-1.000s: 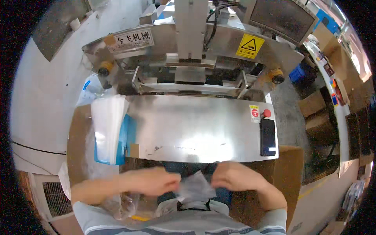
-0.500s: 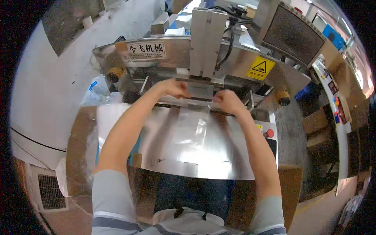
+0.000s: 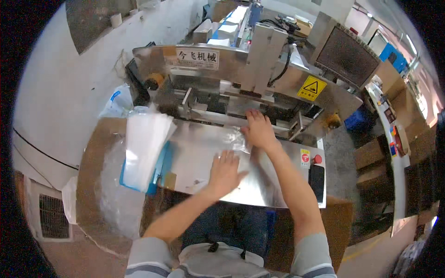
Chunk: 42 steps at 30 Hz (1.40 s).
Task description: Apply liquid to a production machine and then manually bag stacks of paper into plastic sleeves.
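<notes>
While my left hand (image 3: 225, 172) spreads palm down above a smooth, silvery steel worktop (image 3: 273, 183), fingers straight and thumb out, my right hand (image 3: 260, 133) extends farther forward beside a clear, crinkled plastic bag (image 3: 235, 140). Neither hand is closed around anything; whether my right thumb touches the glossy film, I cannot tell. The bag lies on the worktop, just ahead of my left fingertips. My left forearm angles in from the lower left; my right arm stretches long, slanting inward. To my left, a stack of sleek, milky-white sleeves (image 3: 146, 143) leans in a blue plastic tray (image 3: 134, 181). To my right, a flat black phone (image 3: 316, 178) lies near a round red button (image 3: 317, 159). Beyond my hands stands a square-edged metal column (image 3: 262, 58).
</notes>
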### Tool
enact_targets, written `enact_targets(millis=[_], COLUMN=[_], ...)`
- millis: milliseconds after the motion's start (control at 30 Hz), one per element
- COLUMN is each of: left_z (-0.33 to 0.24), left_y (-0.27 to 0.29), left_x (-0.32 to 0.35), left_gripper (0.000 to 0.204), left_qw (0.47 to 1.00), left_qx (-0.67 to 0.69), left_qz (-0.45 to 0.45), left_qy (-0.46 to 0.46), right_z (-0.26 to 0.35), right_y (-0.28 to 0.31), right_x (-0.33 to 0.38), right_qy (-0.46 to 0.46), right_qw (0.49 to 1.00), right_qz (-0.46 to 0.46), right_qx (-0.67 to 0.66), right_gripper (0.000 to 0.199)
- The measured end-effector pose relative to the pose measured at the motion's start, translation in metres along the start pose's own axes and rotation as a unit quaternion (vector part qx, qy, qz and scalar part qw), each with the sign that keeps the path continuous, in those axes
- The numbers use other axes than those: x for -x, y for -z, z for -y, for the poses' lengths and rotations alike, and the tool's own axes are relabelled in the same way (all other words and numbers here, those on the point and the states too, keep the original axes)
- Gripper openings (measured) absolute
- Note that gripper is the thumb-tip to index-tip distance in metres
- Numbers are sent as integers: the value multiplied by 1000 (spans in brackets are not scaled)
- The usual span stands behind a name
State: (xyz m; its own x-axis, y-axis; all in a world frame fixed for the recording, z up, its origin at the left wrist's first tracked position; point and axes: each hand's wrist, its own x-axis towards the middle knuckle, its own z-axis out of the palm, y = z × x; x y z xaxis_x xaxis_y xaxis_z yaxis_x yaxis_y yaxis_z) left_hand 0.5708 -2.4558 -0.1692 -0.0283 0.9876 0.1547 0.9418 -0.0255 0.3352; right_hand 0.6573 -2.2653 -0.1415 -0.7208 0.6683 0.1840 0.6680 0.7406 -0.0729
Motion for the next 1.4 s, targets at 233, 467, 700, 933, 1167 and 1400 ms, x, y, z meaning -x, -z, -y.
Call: enact_targets(millis=[233, 467, 700, 933, 1167, 1400], left_z=[-8, -8, -8, -5, 3, 8], left_y=[-16, -21, -17, -11, -21, -22], left_x=[47, 51, 50, 53, 53, 55], left_gripper=[64, 63, 64, 72, 74, 71], left_qw=[988, 989, 982, 959, 937, 933], left_qx=[32, 42, 67, 131, 182, 194], left_qz=[-149, -144, -174, -242, -288, -295], left_qy=[5, 8, 15, 64, 76, 66], right_z=[7, 8, -3, 1, -9, -6], right_y=[4, 12, 19, 36, 25, 9], right_x=[4, 2, -14, -23, -31, 47], right_qy=[-5, -16, -10, 5, 3, -154], right_qw=[1000, 1000, 999, 999, 999, 921], right_qz=[-16, -8, -29, -46, -24, -52], right_qx=[-20, -9, -29, -8, 23, -354], right_gripper=[62, 56, 49, 44, 52, 55])
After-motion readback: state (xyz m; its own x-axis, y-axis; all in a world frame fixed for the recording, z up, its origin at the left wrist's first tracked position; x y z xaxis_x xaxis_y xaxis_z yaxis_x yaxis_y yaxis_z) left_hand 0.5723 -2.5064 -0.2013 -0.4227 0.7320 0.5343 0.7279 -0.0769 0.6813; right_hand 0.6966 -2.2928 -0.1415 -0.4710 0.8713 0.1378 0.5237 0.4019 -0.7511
